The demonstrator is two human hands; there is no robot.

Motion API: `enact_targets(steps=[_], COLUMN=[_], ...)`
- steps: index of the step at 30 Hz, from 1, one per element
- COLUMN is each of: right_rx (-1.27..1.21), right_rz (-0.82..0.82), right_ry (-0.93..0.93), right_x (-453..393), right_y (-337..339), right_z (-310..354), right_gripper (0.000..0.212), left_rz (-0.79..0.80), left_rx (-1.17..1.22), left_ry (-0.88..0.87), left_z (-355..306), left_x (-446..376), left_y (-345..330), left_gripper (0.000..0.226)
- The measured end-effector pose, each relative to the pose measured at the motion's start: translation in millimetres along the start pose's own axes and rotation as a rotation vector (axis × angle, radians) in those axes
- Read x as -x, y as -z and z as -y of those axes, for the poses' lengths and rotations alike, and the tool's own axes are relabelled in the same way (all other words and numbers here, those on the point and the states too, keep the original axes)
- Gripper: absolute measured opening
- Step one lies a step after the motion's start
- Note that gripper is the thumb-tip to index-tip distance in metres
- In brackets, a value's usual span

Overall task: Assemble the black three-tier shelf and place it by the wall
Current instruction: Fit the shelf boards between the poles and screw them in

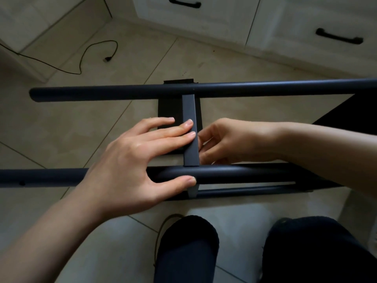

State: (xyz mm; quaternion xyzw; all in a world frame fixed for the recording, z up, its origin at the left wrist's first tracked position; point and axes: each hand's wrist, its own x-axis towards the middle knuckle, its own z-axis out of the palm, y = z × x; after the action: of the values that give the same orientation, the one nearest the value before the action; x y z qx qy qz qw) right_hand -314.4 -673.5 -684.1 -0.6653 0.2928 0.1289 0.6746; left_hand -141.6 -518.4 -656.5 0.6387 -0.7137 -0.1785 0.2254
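Fitting a flat crossbar (190, 131) between two round tubes is the step in hand, as far as the head view lets me judge. The shelf frame lies on its side over the tiled floor (61, 129), in front of the person's knees and well short of any wall: the far tube (122, 93) and the near tube (234, 173) run left to right, and the crossbar spans the gap between them, touching both. A dark flat panel (169, 111) lies beneath it.

The left hand (138, 160) is spread wide, fingers straight and pressed flat on the crossbar, thumb set against the near tube, so it steadies rather than grips. The right hand (220, 141) sits just beside the crossbar's right edge with its fingers curled in; they seem to pinch something small (a screw or fastener, perhaps), but what it is cannot be made out.

Assembly looks early to middling: further frame parts show lower right, unclear in detail. The next move probably calls for seating the fastener at the joint while the left hand keeps the bar square. White drawers (204, 17) and a loose black cable (91, 54) lie beyond.
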Motion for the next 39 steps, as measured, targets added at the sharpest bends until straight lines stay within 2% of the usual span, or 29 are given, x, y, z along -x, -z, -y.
enact_targets(steps=[8,14,18,19,21,23,27,31,36,39], right_rx=[-0.179,-0.222,-0.295,-0.307,-0.298,-0.26,-0.245,-0.218,-0.2,-0.196], right_rz=[0.088,0.138,0.186,0.192,0.202,0.233,0.249,0.22,0.191,0.207], right_ry=[0.007,-0.068,-0.135,-0.14,-0.141,-0.162,-0.216,-0.248,-0.23,-0.215], right_x=[-2,-7,-3,-3,-3,-2,-1,-5,-7,-5], right_y=[5,4,3,2,1,0,-2,-4,-7,-1], right_z=[-2,-2,0,1,1,1,3,1,-2,-2], right_gripper=[0.02,0.032,0.018,0.024,0.049,0.058,0.057,0.044,0.038,0.043], left_rz=[0.01,0.012,0.008,0.009,0.008,0.007,0.006,0.0,-0.003,-0.003], left_rx=[-0.006,-0.005,0.0,0.001,-0.004,-0.005,-0.01,-0.02,-0.018,-0.022], left_ry=[-0.006,0.003,-0.004,-0.005,-0.005,-0.006,-0.013,-0.025,-0.028,-0.027], left_z=[-1,-1,-1,-1,-1,-1,-1,-1,0,0], left_x=[0,0,1,1,2,3,4,4,5,4], left_y=[0,1,0,0,0,-1,-2,-2,-3,-3], left_gripper=[0.071,0.07,0.07,0.07,0.07,0.07,0.07,0.069,0.068,0.067])
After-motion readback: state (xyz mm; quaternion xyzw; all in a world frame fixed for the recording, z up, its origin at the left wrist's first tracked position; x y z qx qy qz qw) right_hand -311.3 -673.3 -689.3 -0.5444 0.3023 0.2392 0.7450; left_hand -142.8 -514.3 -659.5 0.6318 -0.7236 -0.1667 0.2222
